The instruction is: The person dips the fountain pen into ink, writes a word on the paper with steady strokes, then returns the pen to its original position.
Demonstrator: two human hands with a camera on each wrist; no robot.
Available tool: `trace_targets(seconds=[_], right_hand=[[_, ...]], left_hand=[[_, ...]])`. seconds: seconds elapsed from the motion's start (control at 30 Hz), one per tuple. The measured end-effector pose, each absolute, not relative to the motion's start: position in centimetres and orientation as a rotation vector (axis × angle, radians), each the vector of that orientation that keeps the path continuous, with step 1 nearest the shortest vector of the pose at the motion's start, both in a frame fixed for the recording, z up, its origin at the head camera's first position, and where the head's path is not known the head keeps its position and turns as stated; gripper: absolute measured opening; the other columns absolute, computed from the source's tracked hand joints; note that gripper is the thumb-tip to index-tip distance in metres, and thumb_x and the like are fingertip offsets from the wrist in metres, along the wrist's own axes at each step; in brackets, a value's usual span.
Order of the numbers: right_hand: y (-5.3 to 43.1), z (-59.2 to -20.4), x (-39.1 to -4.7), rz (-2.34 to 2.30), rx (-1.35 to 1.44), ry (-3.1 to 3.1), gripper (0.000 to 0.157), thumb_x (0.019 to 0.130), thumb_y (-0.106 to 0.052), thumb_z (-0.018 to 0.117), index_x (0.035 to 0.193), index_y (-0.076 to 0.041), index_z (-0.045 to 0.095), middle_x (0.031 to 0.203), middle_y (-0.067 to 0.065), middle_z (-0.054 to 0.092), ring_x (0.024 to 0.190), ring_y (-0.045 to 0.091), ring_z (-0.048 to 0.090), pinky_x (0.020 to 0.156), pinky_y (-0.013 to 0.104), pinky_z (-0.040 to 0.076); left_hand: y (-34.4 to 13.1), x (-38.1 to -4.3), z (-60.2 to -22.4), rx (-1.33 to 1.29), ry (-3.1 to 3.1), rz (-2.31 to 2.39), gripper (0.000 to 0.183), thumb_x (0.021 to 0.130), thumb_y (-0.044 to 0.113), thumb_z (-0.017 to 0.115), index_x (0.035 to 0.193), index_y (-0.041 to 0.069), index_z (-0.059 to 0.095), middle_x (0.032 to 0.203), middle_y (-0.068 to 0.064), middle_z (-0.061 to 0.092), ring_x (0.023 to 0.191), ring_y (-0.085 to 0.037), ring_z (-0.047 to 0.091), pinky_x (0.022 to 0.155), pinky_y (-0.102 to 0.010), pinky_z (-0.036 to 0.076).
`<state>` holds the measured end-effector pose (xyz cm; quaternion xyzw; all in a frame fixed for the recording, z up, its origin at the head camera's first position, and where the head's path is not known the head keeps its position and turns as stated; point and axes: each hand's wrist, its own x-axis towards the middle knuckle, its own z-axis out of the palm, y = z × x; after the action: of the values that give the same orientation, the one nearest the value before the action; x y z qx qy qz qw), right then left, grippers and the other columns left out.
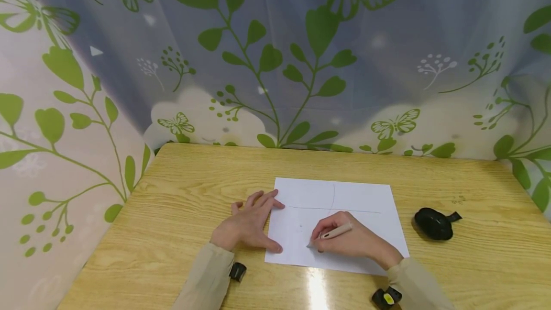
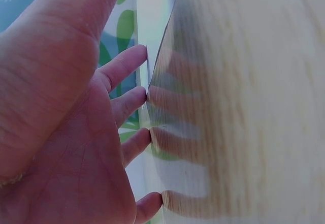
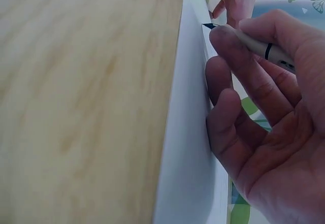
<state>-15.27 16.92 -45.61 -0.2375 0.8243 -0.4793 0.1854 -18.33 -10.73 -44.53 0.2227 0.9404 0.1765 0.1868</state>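
Observation:
A white sheet of paper (image 1: 361, 197) lies on the table, with a long horizontal line crossed by a curved vertical one, plus a small mark lower left. My right hand (image 1: 344, 238) pinches a light-coloured pen (image 1: 337, 231), its tip at the lower left part of the sheet. In the right wrist view the dark pen tip (image 3: 209, 26) meets the paper, and the other fingers are curled beneath. My left hand (image 1: 251, 224) lies spread at the sheet's left edge, some fingertips and the thumb on it. The left wrist view shows its fingertips (image 2: 136, 56) touching the surface.
To the right of the sheet sits a black rounded case (image 1: 434, 224) with a short strap. The wood-grain table (image 1: 193, 171) backs onto a curtain (image 1: 379, 75) printed with green leaves and butterflies. Small black devices (image 1: 237, 271) are at both wrists.

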Motion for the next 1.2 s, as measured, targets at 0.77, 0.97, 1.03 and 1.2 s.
trace_targets(seconds=[0.77,0.97,1.03,1.2], right_hand=[[21.3,-45.5,-16.7,-1.477,-0.289,2.602,0.012,0.095,-0.020,0.072,0.101,-0.009,0.074,0.084,0.005,0.077,0.068,0.014,0.068,0.061,0.026,0.054],[21.5,-46.0,-17.2,-1.470,-0.256,2.610,0.013,0.096,-0.021,0.071,0.101,-0.009,0.074,0.078,0.006,0.074,0.060,0.013,0.062,0.055,0.026,0.051],[21.5,-46.1,-17.4,-1.457,-0.234,2.604,0.013,0.096,-0.022,0.071,0.101,-0.011,0.074,0.077,0.006,0.073,0.057,0.012,0.059,0.053,0.026,0.049],[21.3,-46.1,-17.8,-1.415,-0.205,2.606,0.013,0.096,-0.025,0.071,0.101,-0.013,0.074,0.076,0.004,0.073,0.055,0.010,0.055,0.052,0.025,0.047]], left_hand=[[-11.0,-18.4,-44.3,0.660,2.647,0.493,0.087,0.071,0.055,0.088,0.142,0.029,0.044,0.173,0.003,0.018,0.157,-0.034,0.018,0.108,-0.072,0.024],[-11.1,-18.6,-44.4,0.672,2.647,0.489,0.088,0.072,0.055,0.088,0.143,0.029,0.044,0.173,0.002,0.018,0.156,-0.034,0.019,0.107,-0.073,0.024],[-11.1,-18.7,-44.4,0.674,2.648,0.486,0.088,0.072,0.055,0.088,0.143,0.029,0.044,0.173,0.002,0.018,0.156,-0.034,0.020,0.107,-0.073,0.024],[-11.1,-18.9,-44.2,0.670,2.648,0.491,0.088,0.071,0.055,0.088,0.143,0.029,0.044,0.173,0.003,0.018,0.155,-0.033,0.021,0.106,-0.070,0.025]])
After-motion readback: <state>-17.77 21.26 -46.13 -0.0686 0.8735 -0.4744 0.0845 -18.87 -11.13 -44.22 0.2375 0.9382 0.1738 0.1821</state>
